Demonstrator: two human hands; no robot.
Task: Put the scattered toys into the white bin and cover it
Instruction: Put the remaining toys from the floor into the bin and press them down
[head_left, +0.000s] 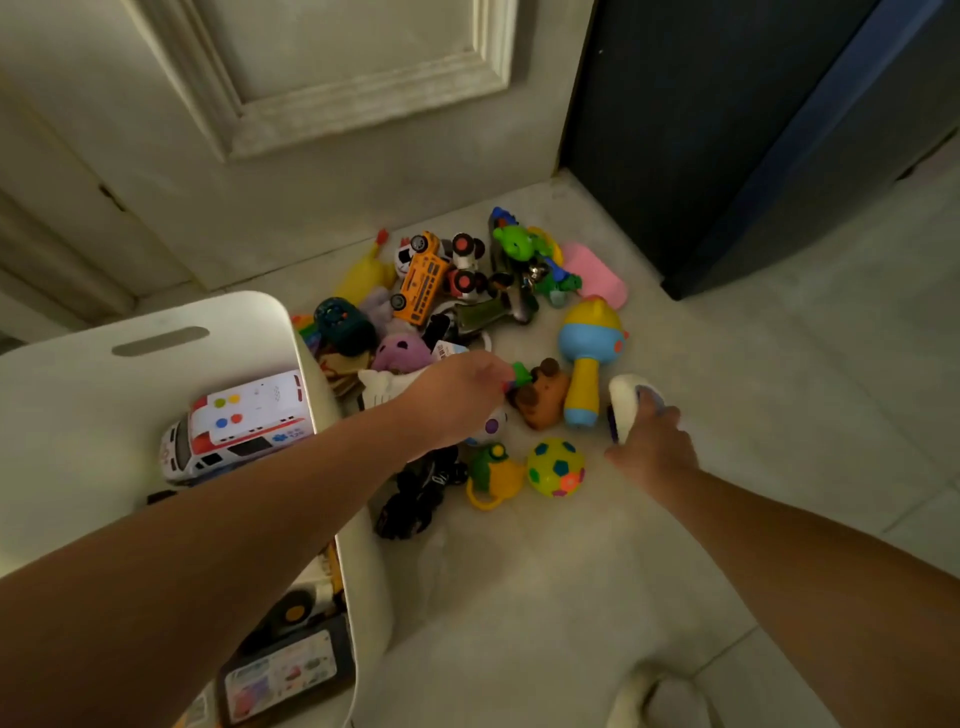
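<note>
**Both hands down in the toy pile beside the bin**

The white bin (324, 400) stands on the floor (545, 582) at the left, open side up. Its long axis runs from the person toward the door (322, 78), and a handle slot is cut in its far wall. Its plastic is smooth and matte, with rounded corners. Inside lies a glossy white-and-red ambulance (244, 421), nose toward the near left, with more toys under the left forearm.

The left hand (457, 400) reaches across the bin's rim into the pile. Its fingers are bent down at a small green piece (521, 371) beside a brown soft-looking toy (543, 395); whether they have hold of it cannot be told. The right hand (655, 448) has its fingers wrapped round a rounded white toy (626, 400) with purple parts, at the pile's right edge.

Between the hands stands a blue-and-yellow rattle (589, 353), handle toward the person and bulbous head toward the wall. Near it are a patchwork ball (556, 467), a yellow-and-green pot-shaped toy (491, 475) and a black car (415, 493), the last touching the bin wall. Farther back, crowded together, lie an orange bus (421, 283) on its side, a purple plush (402, 351), a yellow rubber chicken (363, 270), a green figure (514, 241) and a pink block (597, 273). A dark cabinet (727, 130) stands behind on the right.
</note>
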